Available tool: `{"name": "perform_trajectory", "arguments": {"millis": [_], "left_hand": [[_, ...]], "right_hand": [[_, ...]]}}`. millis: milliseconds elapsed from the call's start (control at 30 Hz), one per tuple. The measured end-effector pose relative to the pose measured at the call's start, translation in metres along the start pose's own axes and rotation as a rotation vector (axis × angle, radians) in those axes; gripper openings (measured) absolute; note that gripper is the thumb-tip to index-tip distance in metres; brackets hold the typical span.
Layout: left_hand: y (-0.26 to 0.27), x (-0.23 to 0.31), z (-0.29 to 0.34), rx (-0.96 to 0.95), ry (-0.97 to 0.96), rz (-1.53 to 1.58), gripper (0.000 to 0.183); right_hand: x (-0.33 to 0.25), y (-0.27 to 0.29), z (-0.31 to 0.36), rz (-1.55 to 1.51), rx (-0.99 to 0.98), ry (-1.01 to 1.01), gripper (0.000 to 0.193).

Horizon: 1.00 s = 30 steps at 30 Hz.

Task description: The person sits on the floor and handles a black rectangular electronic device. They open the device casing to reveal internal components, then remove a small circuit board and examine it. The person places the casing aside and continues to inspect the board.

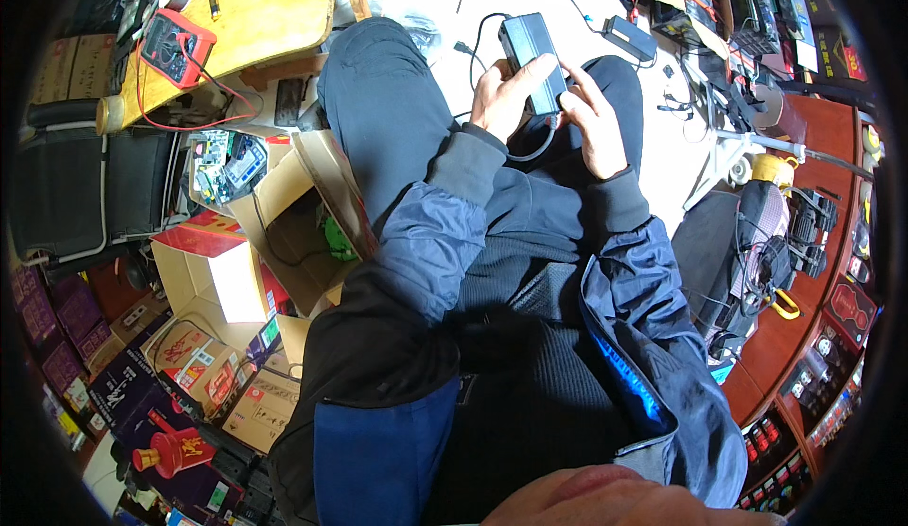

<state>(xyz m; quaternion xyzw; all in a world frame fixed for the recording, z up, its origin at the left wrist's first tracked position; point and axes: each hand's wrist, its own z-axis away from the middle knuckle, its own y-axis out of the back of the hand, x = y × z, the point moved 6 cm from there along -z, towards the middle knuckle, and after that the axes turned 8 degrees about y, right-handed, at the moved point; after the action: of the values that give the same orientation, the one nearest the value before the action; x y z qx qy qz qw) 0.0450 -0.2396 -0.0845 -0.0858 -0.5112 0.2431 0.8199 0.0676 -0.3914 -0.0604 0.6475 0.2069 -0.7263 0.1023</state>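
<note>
Above my lap is a black, box-shaped power adapter (pixel 527 38) with a pale label on its face, tilted slightly. My left hand (pixel 501 105) is closed around its left side, the thumb lying across the face. At its lower right edge my right hand (pixel 596 129) grips with bent fingers, the thumb close to the near corner. A grey cord (pixel 541 148) leaves the near end and loops below the hands. Another black cord with a plug (pixel 462 47) hangs at the adapter's left. The fingers under the adapter are hidden.
A second black adapter (pixel 629 39) lies on the white floor beyond my right knee. At the far left, a red multimeter (pixel 177 48) rests on a yellow table (pixel 270 15). Open cardboard boxes (pixel 213 275) crowd my left side. Tools and cables (pixel 766 242) lie at the right.
</note>
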Motion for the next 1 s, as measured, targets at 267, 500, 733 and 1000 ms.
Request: {"name": "perform_trajectory", "arguments": {"millis": [267,500,733,1000], "left_hand": [[-0.017,0.002,0.008,-0.123,-0.026,-0.159,0.056],[-0.027,-0.015,0.005,-0.143,-0.078,-0.296,0.071],[-0.018,-0.017,-0.001,-0.102,-0.178,-0.065,0.045],[-0.012,-0.014,0.0,-0.013,-0.19,-0.206,0.048]], "right_hand": [[-0.005,0.012,-0.007,-0.05,0.086,0.026,0.064],[-0.015,0.02,-0.011,0.032,0.11,0.086,0.055],[-0.021,0.006,-0.006,-0.065,0.031,0.079,0.053],[-0.024,-0.004,-0.002,-0.1,0.017,0.109,0.052]]}}
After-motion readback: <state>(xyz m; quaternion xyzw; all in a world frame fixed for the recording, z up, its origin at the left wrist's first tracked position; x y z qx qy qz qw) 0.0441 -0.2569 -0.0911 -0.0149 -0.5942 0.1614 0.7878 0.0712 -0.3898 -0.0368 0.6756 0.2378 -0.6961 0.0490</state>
